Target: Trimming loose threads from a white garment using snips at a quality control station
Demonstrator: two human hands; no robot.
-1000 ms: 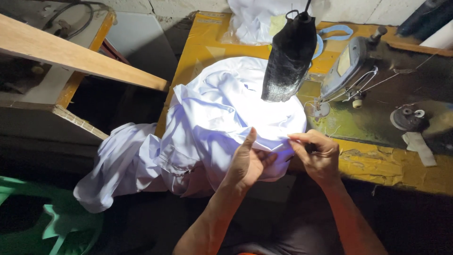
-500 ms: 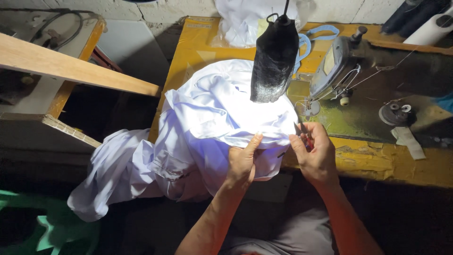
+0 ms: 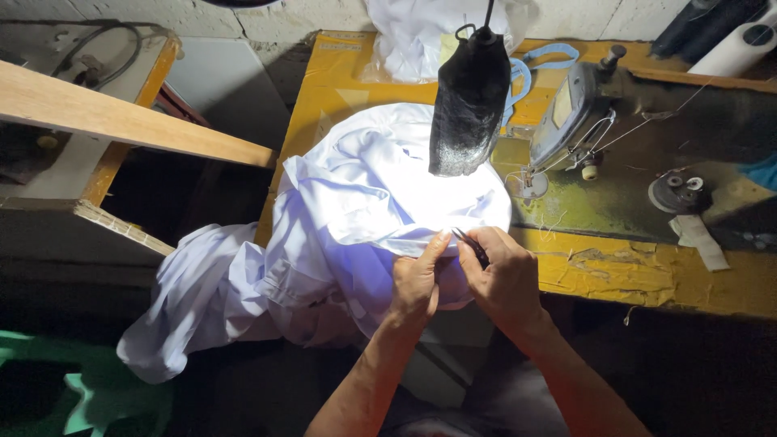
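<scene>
1. Hands work close together at the near edge of the yellow counter (image 3: 631,279): the left hand (image 3: 417,283) pinches a fold of the white garment (image 3: 364,202) between thumb and fingers, and the right hand (image 3: 506,279) is closed around a small dark tool (image 3: 471,245) whose tip touches the cloth.
2. Garment lies bunched under the lamp, one end trailing off the counter's left side.
3. Black lamp shade (image 3: 469,101) hangs just above it.
4. Sewing machine (image 3: 583,113) stands to the right; more white cloth (image 3: 421,36) lies farther back.
</scene>
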